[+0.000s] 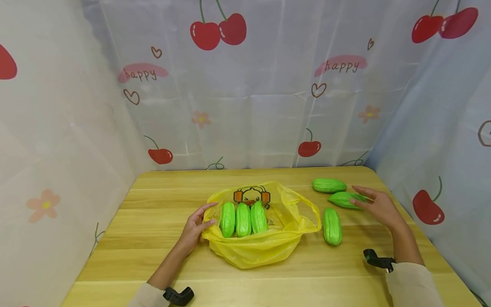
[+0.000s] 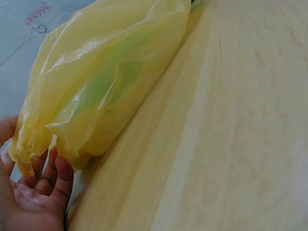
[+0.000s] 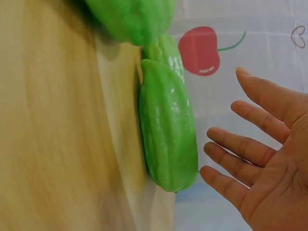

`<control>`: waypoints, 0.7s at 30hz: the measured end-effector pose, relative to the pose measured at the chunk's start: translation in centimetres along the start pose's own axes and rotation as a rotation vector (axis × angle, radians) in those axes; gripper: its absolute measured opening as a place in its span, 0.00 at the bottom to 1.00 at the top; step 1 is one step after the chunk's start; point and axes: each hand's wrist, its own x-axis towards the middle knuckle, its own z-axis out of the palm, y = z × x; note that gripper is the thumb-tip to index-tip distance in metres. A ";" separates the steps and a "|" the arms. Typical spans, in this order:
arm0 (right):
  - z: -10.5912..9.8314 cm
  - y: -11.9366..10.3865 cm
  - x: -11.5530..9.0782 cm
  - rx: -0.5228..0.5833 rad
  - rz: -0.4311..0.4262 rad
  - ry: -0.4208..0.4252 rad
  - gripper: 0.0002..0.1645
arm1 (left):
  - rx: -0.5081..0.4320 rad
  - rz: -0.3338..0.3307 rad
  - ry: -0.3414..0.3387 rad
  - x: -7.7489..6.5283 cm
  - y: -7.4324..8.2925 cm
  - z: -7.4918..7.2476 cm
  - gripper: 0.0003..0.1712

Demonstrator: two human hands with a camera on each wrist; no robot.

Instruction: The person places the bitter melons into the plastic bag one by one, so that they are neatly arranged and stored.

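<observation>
A yellow plastic bag [image 1: 253, 251] lies on the table with its mouth spread toward me, and three green bitter melons [image 1: 243, 219] lie side by side in it. My left hand [image 1: 194, 228] holds the bag's left edge; the left wrist view shows the fingers [image 2: 62, 180] curled at the gathered plastic. On the right, my right hand [image 1: 379, 207] reaches over a bitter melon [image 1: 345, 199], fingers spread and holding nothing. In the right wrist view the fingertips stand just beside that bitter melon [image 3: 168, 130].
Another bitter melon [image 1: 328, 185] lies behind the one under my right hand, and a third [image 1: 332, 227] lies nearer me, right of the bag handle [image 1: 312, 209]. A cherry-print curtain [image 1: 249, 128] surrounds the wooden table [image 1: 153, 213] at the back and sides.
</observation>
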 end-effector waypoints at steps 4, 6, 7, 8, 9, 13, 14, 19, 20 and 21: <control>0.1 0.4 0.0 -0.021 -0.004 0.002 0.43 | 0.002 -0.003 0.002 0.0 0.0 0.0 0.30; 0.1 0.5 0.0 -0.042 -0.008 0.005 0.43 | 0.009 -0.003 0.003 0.0 -0.1 0.0 0.30; 0.2 0.5 0.0 -0.053 -0.010 0.008 0.43 | 0.012 -0.004 0.004 0.0 -0.1 0.0 0.30; 0.2 0.5 0.0 -0.065 -0.009 0.008 0.43 | 0.014 -0.006 0.005 0.0 -0.1 -0.1 0.30; 0.2 0.6 0.0 -0.074 -0.008 0.008 0.43 | 0.016 -0.008 0.005 -0.1 -0.1 0.0 0.30; 0.3 0.7 0.0 -0.115 -0.002 0.004 0.43 | 0.016 -0.009 0.004 -0.1 -0.1 0.0 0.30; 0.3 0.8 0.0 -0.119 0.002 0.001 0.43 | 0.016 -0.009 0.004 -0.1 0.0 0.0 0.30; 0.3 1.0 0.2 -0.134 0.023 -0.013 0.44 | 0.010 -0.002 0.001 0.0 0.0 0.0 0.29; 0.3 0.9 0.2 -0.136 0.026 -0.014 0.44 | 0.010 -0.001 0.000 0.0 0.0 0.0 0.29; 0.3 0.9 0.2 -0.141 0.028 -0.012 0.44 | 0.010 -0.001 -0.001 0.0 0.0 0.0 0.29</control>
